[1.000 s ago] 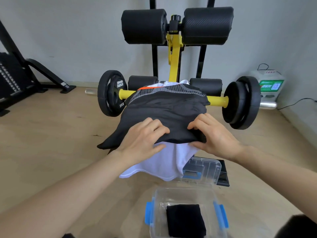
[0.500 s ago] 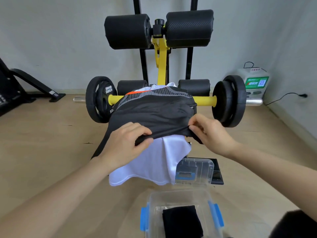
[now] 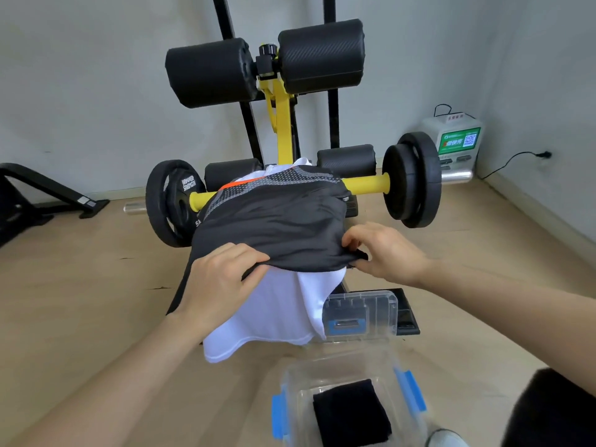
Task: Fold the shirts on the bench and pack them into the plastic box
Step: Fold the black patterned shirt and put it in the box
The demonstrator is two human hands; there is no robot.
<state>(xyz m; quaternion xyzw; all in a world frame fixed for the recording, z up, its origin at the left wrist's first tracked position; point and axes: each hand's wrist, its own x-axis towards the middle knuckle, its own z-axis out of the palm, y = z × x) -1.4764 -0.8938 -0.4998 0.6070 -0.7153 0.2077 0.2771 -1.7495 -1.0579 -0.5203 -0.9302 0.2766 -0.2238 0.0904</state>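
- Head view, hands: left hand (image 3: pixel 222 282) clenched on the near hem of the black shirt (image 3: pixel 277 224), fingers curled over the edge; right hand (image 3: pixel 383 253) pinching the same hem at its right corner. Flat on the cloth one second ago, now gripping and raising the hem clear of the layer below.
- Head view, shirts: black shirt with grey-patterned, orange-striped shoulder draped over the bench (image 3: pixel 351 204), mostly hidden under the cloth. White shirt (image 3: pixel 267 314) beneath, near end hanging over the bench end toward the floor, more of it exposed than half a second ago.
- Head view, container: clear plastic box (image 3: pixel 409 411) with blue latches on the floor just before the bench, open, one folded black garment (image 3: pixel 350 414) already inside. Lid (image 3: pixel 361 312) leaning against the bench base behind the box.
- Head view, surroundings: barbell (image 3: pixel 409 185) lying across behind the shirts, well clear of both hands.
- Reading of the change: hem lifted, probably the start of the first fold of the black shirt, or of lifting it off the white one. One garment packed, two not yet folded; risk of the white shirt sliding off with the pull.
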